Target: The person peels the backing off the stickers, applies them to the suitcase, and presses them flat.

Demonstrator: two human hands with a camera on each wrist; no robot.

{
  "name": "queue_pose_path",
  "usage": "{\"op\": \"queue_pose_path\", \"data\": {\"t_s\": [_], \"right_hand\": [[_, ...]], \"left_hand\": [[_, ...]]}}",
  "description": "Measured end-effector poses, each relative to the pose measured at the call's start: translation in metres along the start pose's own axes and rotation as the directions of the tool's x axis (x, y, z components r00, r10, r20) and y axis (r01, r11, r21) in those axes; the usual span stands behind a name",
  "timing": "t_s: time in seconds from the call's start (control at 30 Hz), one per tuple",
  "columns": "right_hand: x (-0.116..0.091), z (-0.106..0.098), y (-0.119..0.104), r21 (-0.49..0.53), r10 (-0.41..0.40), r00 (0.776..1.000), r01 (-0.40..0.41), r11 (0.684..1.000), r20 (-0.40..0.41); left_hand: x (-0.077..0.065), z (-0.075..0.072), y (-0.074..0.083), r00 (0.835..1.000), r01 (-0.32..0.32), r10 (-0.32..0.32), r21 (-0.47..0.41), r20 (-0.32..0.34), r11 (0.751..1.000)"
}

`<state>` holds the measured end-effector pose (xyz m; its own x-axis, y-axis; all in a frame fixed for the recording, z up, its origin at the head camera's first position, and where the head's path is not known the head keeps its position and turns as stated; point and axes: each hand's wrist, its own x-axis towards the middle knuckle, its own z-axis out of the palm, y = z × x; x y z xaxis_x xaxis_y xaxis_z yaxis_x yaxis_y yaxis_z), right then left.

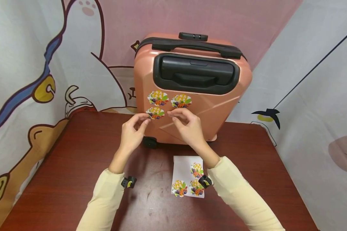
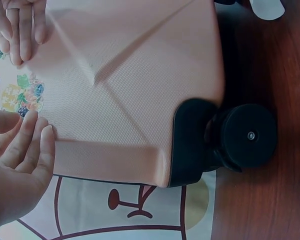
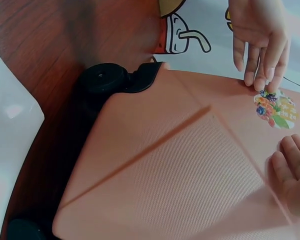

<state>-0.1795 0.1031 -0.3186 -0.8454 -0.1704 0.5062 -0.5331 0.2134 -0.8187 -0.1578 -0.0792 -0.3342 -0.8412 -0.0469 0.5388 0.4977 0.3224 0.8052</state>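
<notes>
Cream fabric sleeves (image 1: 102, 202) lie nearest us; beyond them, the lowest wavy-edged, printed sticker (image 1: 156, 113) sits near the left edge of the finely textured salmon suitcase (image 1: 211, 106), long axis sideways, lettering uppermost. We see the left hand (image 1: 132, 133) touching its rim, fingers nearly straight, while the right hand (image 1: 191, 126), fingers loose and free, hovers just beside it.

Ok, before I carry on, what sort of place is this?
Probably a small indoor tabletop work area, perhaps staged for recording: a glossy reddish-brown wood-look table, pink-and-white cartoon-printed cloth hung behind it, and a salmon-pink hard-shell suitcase on top.
</notes>
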Motion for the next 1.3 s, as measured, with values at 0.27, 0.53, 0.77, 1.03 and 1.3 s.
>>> {"op": "queue_pose_path", "data": {"t_s": [0.27, 0.53, 0.77, 1.03, 1.3], "right_hand": [[-0.004, -0.011, 0.008, -0.037, -0.007, 1.0, 0.007, 0.999, -0.003], [-0.011, -0.018, 0.017, 0.0, 0.068, 0.998, -0.068, 0.998, 0.019], [-0.024, -0.025, 0.029, -0.023, 0.156, 0.987, -0.156, 0.988, 0.032], [-0.044, -0.036, 0.054, 0.005, 0.317, 0.948, -0.318, 0.948, 0.035], [-0.062, -0.046, 0.056, -0.086, 0.407, 0.913, -0.403, 0.911, 0.025]], "left_hand": [[-0.005, 0.009, -0.021, 0.997, 0.053, -0.052, -0.024, 0.055, 0.998], [-0.016, 0.025, -0.047, 0.991, 0.048, -0.044, -0.029, 0.122, 0.998], [-0.034, 0.038, -0.058, 0.975, 0.048, -0.043, -0.017, 0.218, 0.999], [-0.054, 0.053, -0.074, 0.952, 0.116, -0.109, -0.009, 0.287, 0.993], [-0.069, 0.063, -0.086, 0.933, 0.151, -0.147, 0.015, 0.328, 0.988]]}}
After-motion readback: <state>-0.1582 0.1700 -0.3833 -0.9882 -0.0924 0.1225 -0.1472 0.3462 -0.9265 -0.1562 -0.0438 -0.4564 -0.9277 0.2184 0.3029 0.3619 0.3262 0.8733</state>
